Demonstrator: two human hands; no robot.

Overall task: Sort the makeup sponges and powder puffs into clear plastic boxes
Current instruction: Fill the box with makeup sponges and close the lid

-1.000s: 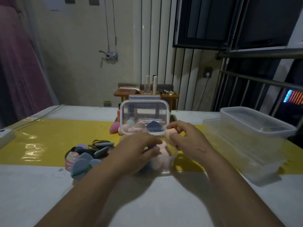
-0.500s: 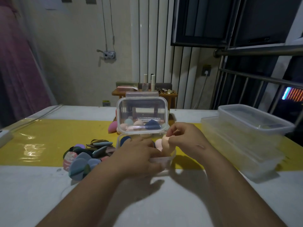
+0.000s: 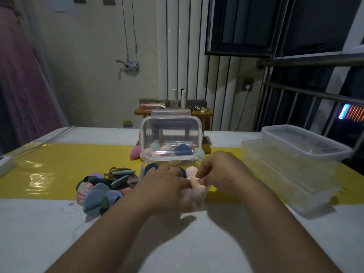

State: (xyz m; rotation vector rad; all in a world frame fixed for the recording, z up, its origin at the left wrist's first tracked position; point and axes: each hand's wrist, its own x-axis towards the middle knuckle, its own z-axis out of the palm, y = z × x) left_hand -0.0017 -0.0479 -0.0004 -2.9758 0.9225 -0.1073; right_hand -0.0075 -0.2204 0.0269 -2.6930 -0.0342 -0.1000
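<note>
A small clear plastic box stands on the table, its hinged lid upright behind it. Inside lie pink and dark blue makeup sponges. My right hand pinches a peach sponge over the box's right side. My left hand rests over the box's front, fingers among the sponges; its grip is hidden. More sponges lie behind the lid. A pile of flat powder puffs sits left of the box.
Two larger clear plastic boxes are stacked at the right of the table. A yellow strip crosses the white table. A small wooden stand with bottles is behind the table.
My right hand has lowered the peach sponge from the box's rim down into its right side. My left hand has shifted slightly forward over the box.
</note>
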